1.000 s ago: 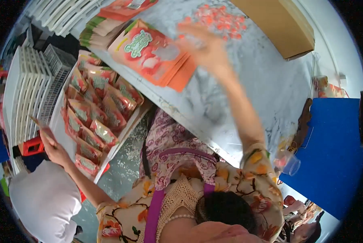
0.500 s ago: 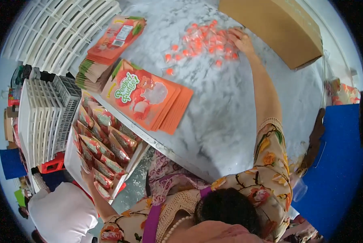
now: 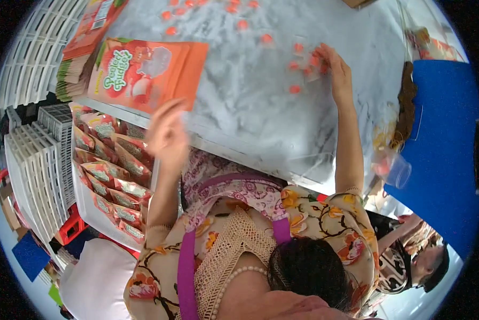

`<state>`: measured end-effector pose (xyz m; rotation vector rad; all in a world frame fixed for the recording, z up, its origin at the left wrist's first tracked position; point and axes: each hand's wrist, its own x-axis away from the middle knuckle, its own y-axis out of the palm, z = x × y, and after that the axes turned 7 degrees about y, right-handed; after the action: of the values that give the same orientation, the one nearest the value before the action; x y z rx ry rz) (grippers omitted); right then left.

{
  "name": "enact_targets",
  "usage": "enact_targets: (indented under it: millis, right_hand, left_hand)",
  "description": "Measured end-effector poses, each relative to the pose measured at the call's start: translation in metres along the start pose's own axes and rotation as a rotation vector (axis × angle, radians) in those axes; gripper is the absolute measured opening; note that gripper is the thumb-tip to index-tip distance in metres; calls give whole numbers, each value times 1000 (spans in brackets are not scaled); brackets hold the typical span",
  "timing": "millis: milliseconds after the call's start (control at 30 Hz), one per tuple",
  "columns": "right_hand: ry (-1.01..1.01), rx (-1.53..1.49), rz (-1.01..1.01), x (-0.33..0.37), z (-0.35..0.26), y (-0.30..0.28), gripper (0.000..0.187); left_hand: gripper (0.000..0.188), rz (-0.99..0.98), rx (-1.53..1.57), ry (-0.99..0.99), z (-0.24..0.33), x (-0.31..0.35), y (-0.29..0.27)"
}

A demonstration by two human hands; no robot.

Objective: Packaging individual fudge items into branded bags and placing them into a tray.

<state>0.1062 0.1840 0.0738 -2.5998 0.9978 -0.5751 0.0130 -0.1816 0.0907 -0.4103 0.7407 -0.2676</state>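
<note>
Reviewer: In the head view, where were the hands?

Inspector: The left hand was raised over the near edge of the desk, just beside the fanned stack of flat red pouches. The right hand was farther out on the desk, its fingertips at a small group of wrapped red pieces.

Reviewer: State of each?

Inspector: The left was blurred, its fingers partly bent; I could not tell how far open it was or whether it had hold of anything. The right had bent fingers against the pieces; I could not establish whether any was gripped.

Reviewer: And the remaining items?

Inspector: More loose red pieces were scattered toward the far side of the desk. A second pouch stack lay beyond the fanned one, at the upper left. Below the desk edge, on the left, a white tray held plump, filled pouches in rows. White slatted crates stood left of it. On the right, a clear plastic cup lay tilted near a blue panel.
</note>
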Motion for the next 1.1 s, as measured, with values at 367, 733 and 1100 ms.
enact_targets:
  millis: [367, 733, 1100]
  right_hand:
    - [-52, -233, 76, 50, 50, -47, 39]
    - [-288, 37, -83, 57, 73, -30, 30]
    - [-748, 632, 30, 69, 66, -23, 35]
  left_hand:
    - [40, -586, 167, 291, 42, 0, 160]
    - [57, -819, 80, 276, 22, -37, 183]
    - [68, -931, 68, 312, 34, -37, 185]
